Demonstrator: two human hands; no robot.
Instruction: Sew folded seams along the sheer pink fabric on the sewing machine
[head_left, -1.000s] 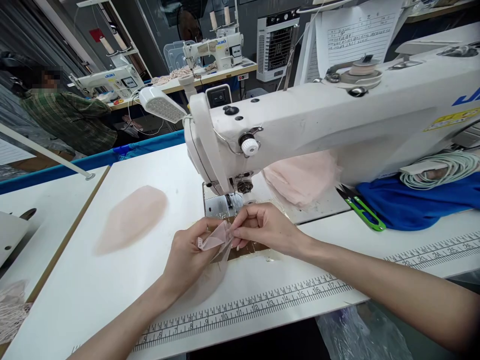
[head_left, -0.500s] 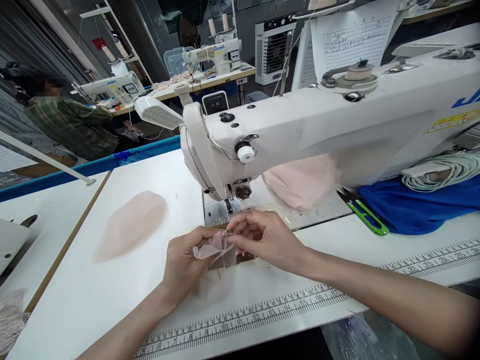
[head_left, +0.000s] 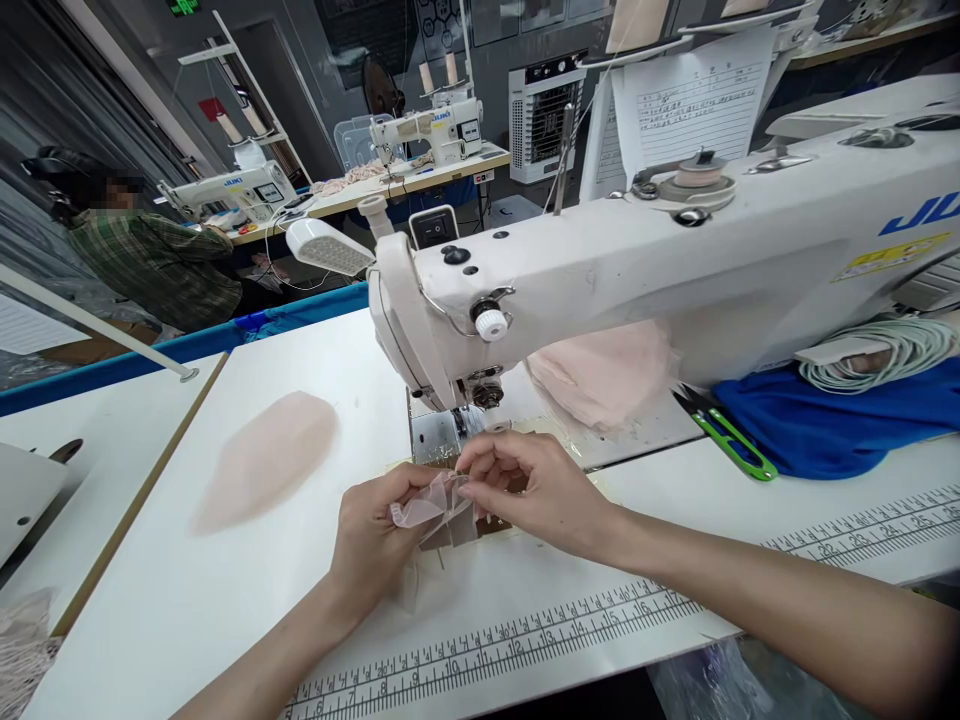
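A small piece of sheer pale pink fabric (head_left: 420, 508) is stretched between my hands, just in front of the sewing machine (head_left: 600, 270). My left hand (head_left: 375, 525) is closed on its left side, and a loose end hangs below the fingers. With thumb and forefinger, my right hand (head_left: 536, 490) pinches the fabric's upper right edge. Both hands are close together, nearer to me than the needle and presser foot (head_left: 466, 425). What lies under the right fingers is partly hidden.
A pink fabric panel (head_left: 266, 460) lies flat at the left, and a stack of similar panels (head_left: 604, 375) under the machine arm. Green thread snips (head_left: 727, 435) rest by a blue cloth (head_left: 810, 425). A printed ruler (head_left: 540, 640) runs along the front. A co-worker (head_left: 150, 250) sits far left.
The camera view has shifted slightly, so the scene sits a little lower. My hands keep nearly the same pose, both still on the sheer fabric.
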